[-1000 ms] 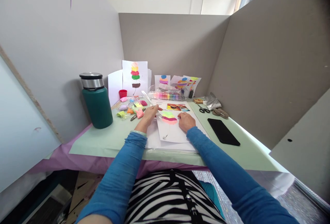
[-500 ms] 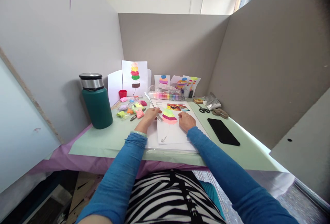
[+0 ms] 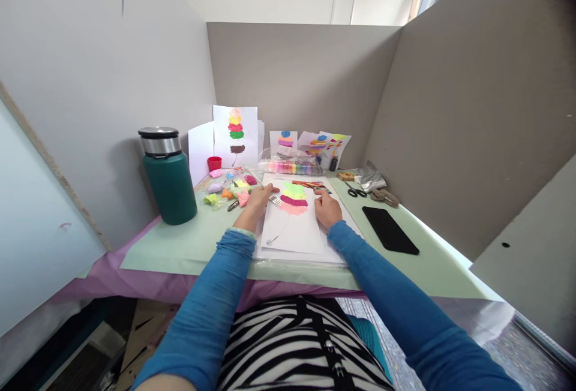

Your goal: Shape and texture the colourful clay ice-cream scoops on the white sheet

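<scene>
My left hand [image 3: 255, 206] is closed around a metal fork [image 3: 276, 201], with the tines pointing right over the left edge of a drawing on white paper [image 3: 288, 232]. The drawing has stacked green, yellow, magenta and pink clay-like bands [image 3: 294, 202] and a thin line running down from them. My right hand [image 3: 328, 208] rests by the paper's right edge, fingers curled in; whether they grip the edge is unclear. Under the drawing lie a larger white sheet [image 3: 335, 253] and a partly covered colourful printed picture [image 3: 310, 185].
Several bright clay lumps [image 3: 227, 194] and a red cup [image 3: 215, 164] are on the left, near a green bottle [image 3: 170, 181]. Pictures [image 3: 235, 133] lean at the back, behind a bag of coloured pieces [image 3: 291, 166]. Scissors [image 3: 356, 192] and a black phone-like slab [image 3: 389, 230] lie on the right.
The drawing has turned slightly, its lower end shifting left and its upper end covering more of the printed picture. The fork's handle has tipped lower. My right hand has moved slightly right.
</scene>
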The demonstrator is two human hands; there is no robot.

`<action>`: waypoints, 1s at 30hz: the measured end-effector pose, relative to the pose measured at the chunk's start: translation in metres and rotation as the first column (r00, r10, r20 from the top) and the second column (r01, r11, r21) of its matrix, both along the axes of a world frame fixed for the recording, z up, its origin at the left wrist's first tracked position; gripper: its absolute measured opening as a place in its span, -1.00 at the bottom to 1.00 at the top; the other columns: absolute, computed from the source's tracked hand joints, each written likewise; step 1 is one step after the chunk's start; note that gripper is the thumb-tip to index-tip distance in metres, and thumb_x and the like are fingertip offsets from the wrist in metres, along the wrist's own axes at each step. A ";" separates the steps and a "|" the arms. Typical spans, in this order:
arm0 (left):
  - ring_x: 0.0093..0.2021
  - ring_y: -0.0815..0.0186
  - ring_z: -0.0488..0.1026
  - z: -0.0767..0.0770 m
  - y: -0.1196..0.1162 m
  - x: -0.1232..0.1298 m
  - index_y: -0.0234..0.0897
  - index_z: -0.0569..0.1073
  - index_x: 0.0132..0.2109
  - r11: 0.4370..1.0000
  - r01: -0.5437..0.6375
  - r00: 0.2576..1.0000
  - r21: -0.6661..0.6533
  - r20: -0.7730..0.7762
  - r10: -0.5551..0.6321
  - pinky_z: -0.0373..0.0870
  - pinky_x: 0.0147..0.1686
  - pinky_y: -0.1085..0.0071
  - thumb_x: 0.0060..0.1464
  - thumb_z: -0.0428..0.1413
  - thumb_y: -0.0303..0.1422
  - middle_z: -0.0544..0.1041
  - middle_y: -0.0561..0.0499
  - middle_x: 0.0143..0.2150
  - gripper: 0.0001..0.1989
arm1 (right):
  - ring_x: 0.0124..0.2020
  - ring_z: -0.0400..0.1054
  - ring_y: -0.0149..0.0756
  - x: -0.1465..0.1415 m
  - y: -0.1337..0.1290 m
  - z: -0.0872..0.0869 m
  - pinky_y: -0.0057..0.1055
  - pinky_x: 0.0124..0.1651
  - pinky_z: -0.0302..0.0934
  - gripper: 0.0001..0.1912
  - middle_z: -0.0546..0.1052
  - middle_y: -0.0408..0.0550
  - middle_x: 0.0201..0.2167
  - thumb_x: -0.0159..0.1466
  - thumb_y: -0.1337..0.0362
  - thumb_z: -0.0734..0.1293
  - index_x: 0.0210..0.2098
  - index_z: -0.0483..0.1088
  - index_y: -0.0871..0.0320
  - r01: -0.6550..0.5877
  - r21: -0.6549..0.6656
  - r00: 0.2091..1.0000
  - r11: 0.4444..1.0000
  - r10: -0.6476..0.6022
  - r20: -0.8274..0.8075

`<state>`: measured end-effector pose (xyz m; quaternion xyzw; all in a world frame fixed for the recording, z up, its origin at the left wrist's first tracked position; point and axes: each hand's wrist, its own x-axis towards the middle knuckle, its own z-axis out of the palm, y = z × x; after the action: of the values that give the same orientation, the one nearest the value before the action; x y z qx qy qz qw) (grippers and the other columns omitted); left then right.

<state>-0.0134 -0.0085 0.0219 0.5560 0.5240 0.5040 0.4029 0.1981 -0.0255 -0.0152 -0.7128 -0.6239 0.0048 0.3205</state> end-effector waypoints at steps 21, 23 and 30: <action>-0.25 0.23 0.47 -0.007 0.016 0.002 -0.32 0.53 -0.40 0.966 0.043 0.987 0.257 -0.160 -0.001 0.36 -0.22 0.38 0.16 -0.19 -0.07 0.58 -0.09 -0.32 -0.46 | -0.03 0.34 -0.28 -0.003 0.000 -0.001 -0.44 -0.04 0.14 -0.73 0.50 -0.01 -0.06 0.34 0.30 0.14 -0.07 0.41 0.14 -0.048 0.075 0.996 0.996 0.043 0.076; -0.36 0.28 0.46 -0.006 0.012 0.005 -0.31 0.49 -0.45 0.955 0.130 0.979 0.266 -0.186 -0.081 0.35 -0.29 0.41 0.18 -0.21 -0.05 0.56 -0.08 -0.41 -0.45 | -0.04 0.33 -0.29 -0.003 0.000 -0.002 -0.43 -0.01 0.14 -0.73 0.49 0.00 -0.07 0.35 0.29 0.13 -0.12 0.43 0.15 -0.056 0.146 0.997 0.988 0.047 0.066; -0.42 0.32 0.42 -0.009 0.008 0.013 -0.24 0.46 -0.44 0.907 0.297 0.835 0.298 -0.543 -0.095 0.30 -0.30 0.43 0.21 -0.16 -0.10 0.50 0.02 -0.50 -0.54 | -0.08 0.39 -0.32 -0.015 -0.007 0.003 -0.46 0.00 0.19 -0.69 0.54 -0.03 -0.14 0.37 0.23 0.09 -0.15 0.43 0.15 -0.344 0.314 0.936 0.885 0.351 0.037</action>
<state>-0.0005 -0.0008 0.0127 0.7878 0.4470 0.3809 0.1858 0.1834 -0.0326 -0.0118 -0.5291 -0.7306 -0.0302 0.4305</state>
